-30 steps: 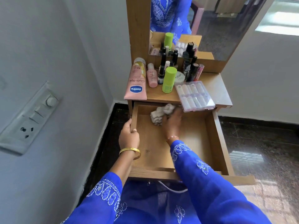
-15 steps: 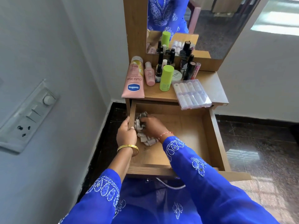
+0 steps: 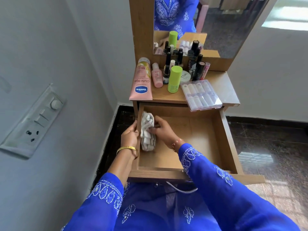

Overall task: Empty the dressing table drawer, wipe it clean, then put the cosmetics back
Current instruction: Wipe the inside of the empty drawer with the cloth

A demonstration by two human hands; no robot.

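Observation:
The wooden drawer (image 3: 196, 130) is pulled out and holds no cosmetics. My right hand (image 3: 162, 130) presses a crumpled white cloth (image 3: 147, 130) against the drawer's inner left wall. My left hand (image 3: 130, 135) grips the top edge of that left wall from outside. On the tabletop (image 3: 220, 84) stand the cosmetics: a pink Vaseline tube (image 3: 141, 80), a small pink bottle (image 3: 157, 75), a green cylinder (image 3: 174, 79), several dark bottles (image 3: 196, 69), a round white jar (image 3: 185, 75) and a clear case of tubes (image 3: 200, 95) overhanging the front edge.
A mirror (image 3: 208, 25) rises behind the tabletop. A grey wall with a switch and socket plate (image 3: 33, 124) is close on the left. Dark polished floor (image 3: 270, 144) lies to the right of the drawer. My blue sleeves and lap fill the lower frame.
My right hand has swept the cloth from the drawer's back left corner to the left wall and now rubs it along that side. My left hand has stayed on the left edge.

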